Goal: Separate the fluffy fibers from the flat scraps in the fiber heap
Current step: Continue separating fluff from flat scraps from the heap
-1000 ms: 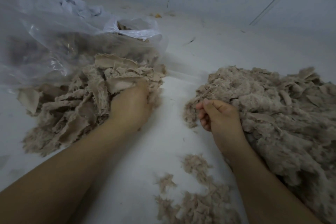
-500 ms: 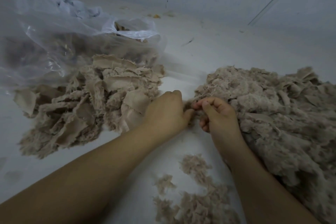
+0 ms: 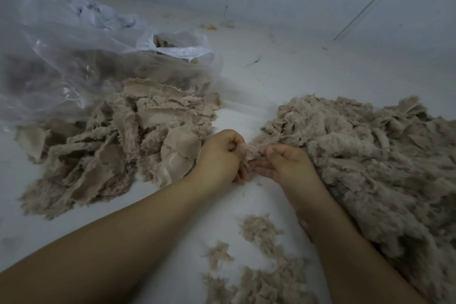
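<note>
Moved right from the scrap pile (image 3: 118,145), left hand (image 3: 219,155) joins right hand (image 3: 286,163); both sets of fingers pinch one tuft (image 3: 250,152) at the fiber heap's (image 3: 365,155) near-left edge, probably to tear fluff from backing.

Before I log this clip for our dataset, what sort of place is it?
Likely an informal sorting spot on a bare white floor against a wall, not a factory line. Beige textile waste lies in loose heaps, and a clear plastic bag holds more.

Textile-waste sorting floor: fibre heaps (image 3: 370,160), plastic bag (image 3: 74,57)
</note>
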`<state>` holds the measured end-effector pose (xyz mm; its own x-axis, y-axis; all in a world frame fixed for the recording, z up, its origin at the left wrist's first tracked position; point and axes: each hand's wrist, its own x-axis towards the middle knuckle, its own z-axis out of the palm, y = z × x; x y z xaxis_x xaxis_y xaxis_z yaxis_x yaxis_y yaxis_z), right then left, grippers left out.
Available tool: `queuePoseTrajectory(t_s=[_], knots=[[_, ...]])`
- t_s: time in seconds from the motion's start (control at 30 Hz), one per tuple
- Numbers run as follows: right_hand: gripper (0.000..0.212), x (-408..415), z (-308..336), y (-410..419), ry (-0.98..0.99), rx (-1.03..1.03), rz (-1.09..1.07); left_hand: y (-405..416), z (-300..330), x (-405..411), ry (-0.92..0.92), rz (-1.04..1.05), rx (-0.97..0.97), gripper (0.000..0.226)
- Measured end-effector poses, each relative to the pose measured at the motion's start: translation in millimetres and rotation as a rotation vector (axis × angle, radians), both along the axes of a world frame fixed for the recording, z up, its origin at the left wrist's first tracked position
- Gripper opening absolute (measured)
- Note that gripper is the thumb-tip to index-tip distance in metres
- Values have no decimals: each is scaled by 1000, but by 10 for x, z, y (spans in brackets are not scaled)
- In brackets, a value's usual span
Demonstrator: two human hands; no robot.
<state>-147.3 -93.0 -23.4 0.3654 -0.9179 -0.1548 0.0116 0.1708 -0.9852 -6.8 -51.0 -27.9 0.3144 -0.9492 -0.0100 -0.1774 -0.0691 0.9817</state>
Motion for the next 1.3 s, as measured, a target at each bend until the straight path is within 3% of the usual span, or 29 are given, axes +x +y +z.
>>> queuePoseTrajectory(t_s=[0.33,0.43,0.53,0.63,0.77,0.9,0.97,1.03,1.2,1.3], knots=[[19,-72,-13,7,110,-157,46,179,185,-193,-159,-72,-240,15],[25,-34,-18,8,40,-126,6,166,199,-147,-324,26,-331,19],[15,-17,-2,14,3,-103,-21,146,163,-78,-490,96,-300,19],[28,-48,-22,14,38,-188,-7,152,96,-52,-515,63,-276,21],[15,-49,-39,33,26,-265,6,182,65,-98,-381,-28,-192,27],[15,-55,-54,6,-10,-270,-20,177,75,-84,-118,-38,-111,11],[12,-62,-69,-8,-11,-272,-5,165,72,-42,1,-35,-72,24],[9,-65,-95,-17,-15,-271,7,155,71,-6,69,-36,-45,24],[24,-60,-91,2,-18,-303,28,169,43,13,173,-64,-74,8],[32,-49,-92,2,-24,-294,36,207,24,2,162,-68,-96,34]])
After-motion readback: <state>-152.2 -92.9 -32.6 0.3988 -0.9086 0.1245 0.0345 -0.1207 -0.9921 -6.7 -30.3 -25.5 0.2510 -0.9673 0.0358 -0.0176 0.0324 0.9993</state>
